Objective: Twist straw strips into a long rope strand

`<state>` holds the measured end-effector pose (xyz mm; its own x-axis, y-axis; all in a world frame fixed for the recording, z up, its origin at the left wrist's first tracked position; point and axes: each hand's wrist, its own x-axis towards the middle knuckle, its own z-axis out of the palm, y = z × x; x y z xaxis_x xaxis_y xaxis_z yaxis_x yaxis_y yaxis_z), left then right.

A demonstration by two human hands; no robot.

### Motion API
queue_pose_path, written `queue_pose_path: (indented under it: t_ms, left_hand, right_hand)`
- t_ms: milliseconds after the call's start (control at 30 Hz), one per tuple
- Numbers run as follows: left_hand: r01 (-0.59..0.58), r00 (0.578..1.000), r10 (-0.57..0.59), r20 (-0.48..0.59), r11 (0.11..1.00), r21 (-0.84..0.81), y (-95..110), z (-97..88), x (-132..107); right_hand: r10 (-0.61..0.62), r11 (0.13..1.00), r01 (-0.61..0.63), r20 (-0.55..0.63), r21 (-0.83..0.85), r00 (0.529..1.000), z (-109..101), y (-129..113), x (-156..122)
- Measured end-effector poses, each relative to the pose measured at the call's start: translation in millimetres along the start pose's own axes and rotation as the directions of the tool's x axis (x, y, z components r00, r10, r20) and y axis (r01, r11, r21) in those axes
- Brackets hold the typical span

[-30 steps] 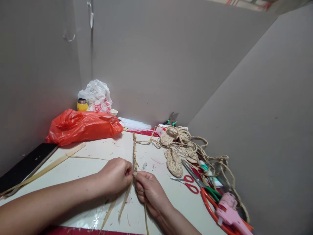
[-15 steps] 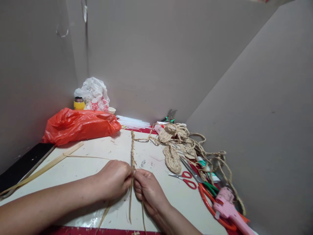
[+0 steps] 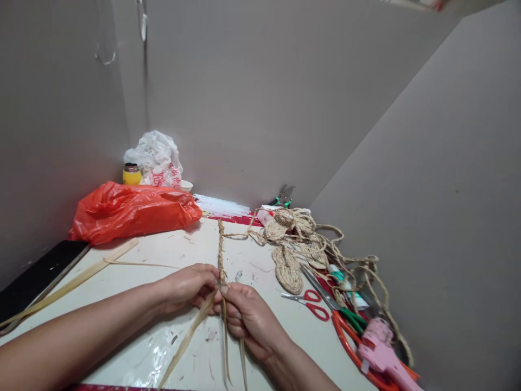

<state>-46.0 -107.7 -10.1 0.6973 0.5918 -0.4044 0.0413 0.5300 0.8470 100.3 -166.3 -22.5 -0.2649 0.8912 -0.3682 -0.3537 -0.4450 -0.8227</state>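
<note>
Nearest to us, straw-coloured strands point(image 3: 185, 345) trail across the tabletop point(image 3: 248, 255), well in front of the red plastic bag point(image 3: 134, 214): one broad, flat and ribbon-like, the others thin and narrow. Just beyond, our right hand point(image 3: 246, 315) has its grip pinched on the strands where the plaiting ends. Our left hand point(image 3: 193, 288) meets it there, fingers loosely curled at the broad strip; we cannot tell whether that grip closes on it. From between the hands the braid point(image 3: 221, 250) runs away from us, its far end near the bag's right-hand end. We see a slim, nearly straight plait, golden brown and knobbly, with short frayed ends sticking out along its edge. To the right of the bag, and nearer to us than it, lie red-handled scissors point(image 3: 302, 297) and, slightly farther off, a flat coiled piece point(image 3: 288, 271), beige and pinched at the waist. The bag itself is crumpled and glossy, with white sticks point(image 3: 222, 206) just off its right end.
</note>
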Motion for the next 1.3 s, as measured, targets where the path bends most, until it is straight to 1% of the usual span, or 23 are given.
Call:
queue_pose_path:
  t_ms: [67,133,200,300,367,433,533,600,667,733,867,933,1100,1167,1233,1300]
  left_hand:
    - [0.010,0.998,-0.008,0.061,1.000,-0.027,-3,-1.9,2]
    - [-0.004,0.995,0.005,0.104,1.000,-0.013,-4,-4.3,3]
    - [-0.017,0.993,0.014,0.116,1.000,0.022,-3,-6.0,3]
    - [-0.001,0.993,-0.006,0.115,0.998,0.061,-1,-7.1,2]
    - [-0.007,0.995,-0.004,0.097,0.994,0.111,-1,-7.5,2]
    - [-0.072,0.997,0.061,0.053,0.969,0.235,-3,-7.7,2]
    - [-0.204,0.976,0.214,0.029,0.874,0.441,-7,-6.9,1]
    - [-0.260,0.960,0.274,0.051,0.814,0.520,-9,-5.5,0]
    - [-0.281,0.953,0.296,0.066,0.784,0.553,-10,-4.0,-1]
    - [-0.263,0.961,0.270,0.066,0.804,0.534,-10,-2.9,0]
    - [-0.154,0.988,0.140,0.066,0.911,0.383,-9,-1.9,2]
    - [-0.133,0.990,0.108,0.089,0.923,0.361,-8,-1.7,3]
    - [-0.152,0.986,0.117,0.118,0.923,0.352,-6,-2.8,1]
    - [-0.097,0.991,0.064,0.114,0.944,0.316,-4,-3.7,0]
    - [0.012,0.994,-0.042,0.099,0.959,0.283,-2,-4.2,-1]
    - [0.104,0.988,-0.129,0.087,0.963,0.250,0,-4.2,-2]
  right_hand:
    - [0.004,1.000,-0.004,0.009,-0.015,1.000,-2,0,0]
    - [0.012,0.999,-0.011,0.021,-0.031,1.000,-3,-2,1]
    - [0.026,0.999,-0.025,0.035,-0.046,0.999,-5,-4,1]
    - [0.043,0.996,-0.040,0.039,-0.076,0.998,-7,-8,0]
    - [0.049,0.994,-0.045,0.035,-0.099,0.998,-7,-10,0]
    - [0.050,0.992,-0.047,0.028,-0.121,0.998,-8,-10,0]
    - [0.034,0.986,-0.029,0.026,-0.165,0.999,-10,-8,1]
    - [0.007,0.980,0.000,0.039,-0.198,0.999,-12,-7,2]
    - [-0.015,0.972,0.027,0.052,-0.233,0.999,-14,-7,3]
    - [-0.033,0.957,0.046,0.050,-0.285,0.998,-15,-8,4]
    - [-0.086,0.892,0.097,0.044,-0.441,0.995,-15,-9,4]
    - [-0.124,0.842,0.137,0.059,-0.523,0.990,-15,-9,3]
    - [-0.210,0.720,0.217,0.091,-0.660,0.974,-16,-8,1]
    - [-0.227,0.681,0.244,0.117,-0.691,0.967,-16,-7,0]
    - [-0.248,0.633,0.265,0.134,-0.727,0.959,-16,-7,-1]
    - [-0.273,0.570,0.272,0.134,-0.776,0.953,-16,-8,-2]
